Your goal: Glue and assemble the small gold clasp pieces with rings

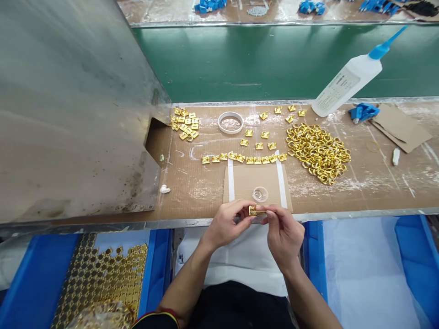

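Just over the table's front edge, my left hand (229, 225) pinches a small gold metal piece (253, 210) between thumb and fingers. From the other side, my right hand (285, 232) has its fingers closed on a thin gold strip (261, 212), which meets that piece; whether the two are joined cannot be made out. A small clear plastic cup (260, 194) stands behind my hands on a cardboard pad (255, 177). Beyond the pad runs a row of small gold pieces (258, 160). A pile of gold rings (318, 153) lies to the right.
A metal housing (78, 109) blocks the left side. At the back are a tape roll (230, 131) and a leaning white bottle (345, 84) with a blue nozzle. Blue trays flank my lap; the left one (159, 269) holds rows of gold parts.
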### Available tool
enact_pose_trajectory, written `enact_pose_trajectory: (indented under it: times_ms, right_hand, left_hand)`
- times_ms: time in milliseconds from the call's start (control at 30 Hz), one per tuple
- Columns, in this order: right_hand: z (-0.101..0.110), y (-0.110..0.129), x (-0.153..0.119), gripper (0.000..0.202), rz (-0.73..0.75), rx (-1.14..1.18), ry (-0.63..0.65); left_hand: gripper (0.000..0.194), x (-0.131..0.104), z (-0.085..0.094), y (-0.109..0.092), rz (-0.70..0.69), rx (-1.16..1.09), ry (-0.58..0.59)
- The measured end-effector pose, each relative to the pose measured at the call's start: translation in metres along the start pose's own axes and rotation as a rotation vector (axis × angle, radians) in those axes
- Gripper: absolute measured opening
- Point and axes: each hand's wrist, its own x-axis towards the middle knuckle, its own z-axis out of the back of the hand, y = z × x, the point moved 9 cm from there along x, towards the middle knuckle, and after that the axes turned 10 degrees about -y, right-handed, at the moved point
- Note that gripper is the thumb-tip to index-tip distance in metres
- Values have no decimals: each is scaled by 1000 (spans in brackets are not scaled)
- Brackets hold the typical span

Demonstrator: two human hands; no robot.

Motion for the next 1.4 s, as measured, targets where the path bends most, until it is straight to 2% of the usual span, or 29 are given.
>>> enact_pose_trajectory:
  times_ms: [500, 800, 1000, 1167, 1333, 1400]
  right_hand:
    - [-2, -4, 0, 16, -44, 27, -2]
    - [-5, -6, -1, 14, -76, 65, 66]
    - [-4, 0, 0, 20, -31, 101, 55]
    - [-4, 2, 0, 21, -24, 82, 21]
    - [-2, -7, -5, 31, -137, 104, -72]
    - [-4, -10, -7, 28, -173, 113, -83]
  left_hand:
    - [20, 0, 2, 0, -19, 12, -24]
    - [23, -2, 2, 4, -43, 29, -39]
    - [22, -2, 3, 3, -46, 29, -47]
    - [23, -2, 4, 4, -14, 16, -44]
    - [27, -2, 5, 9, 29, -22, -48]
    - [28, -3, 6, 12, 50, -36, -56]
